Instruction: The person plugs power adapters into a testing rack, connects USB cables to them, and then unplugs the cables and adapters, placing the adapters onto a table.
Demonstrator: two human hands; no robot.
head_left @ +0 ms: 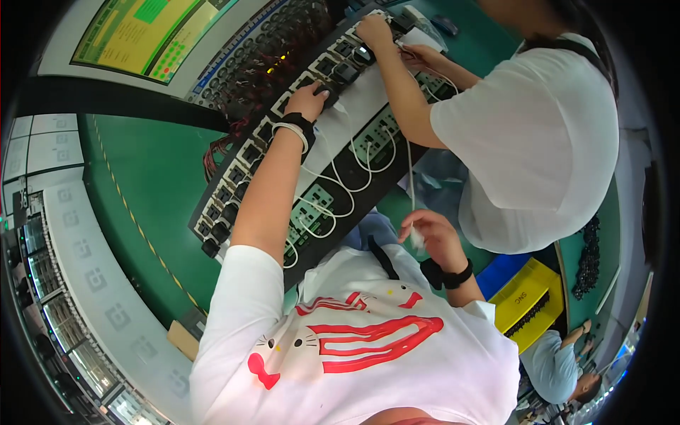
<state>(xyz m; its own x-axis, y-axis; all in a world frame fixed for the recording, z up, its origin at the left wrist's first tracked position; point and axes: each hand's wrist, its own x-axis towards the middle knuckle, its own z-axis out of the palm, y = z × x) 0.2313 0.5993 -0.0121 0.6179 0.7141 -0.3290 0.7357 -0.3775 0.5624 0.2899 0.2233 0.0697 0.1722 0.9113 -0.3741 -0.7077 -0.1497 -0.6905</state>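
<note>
A long black test rack (234, 185) runs diagonally, with rows of black adapters plugged in and looped white cables (340, 180) along a white strip. My left hand (309, 99), wearing a black wrist strap, reaches out and presses on a black adapter (330, 94) in the rack. My right hand (433, 237), with a black wristband, stays near my chest and pinches the end of a white cable (415, 237). A co-worker in a white shirt (538, 142) stands across the rack, both hands (375, 32) at its far end.
A monitor (142, 32) with a yellow-green screen sits at the top left above a tangle of dark wires (273, 53). Green floor (152, 184) lies to the left. A yellow crate (528, 301), a blue bin (503, 273) and another person (559, 365) are at the lower right.
</note>
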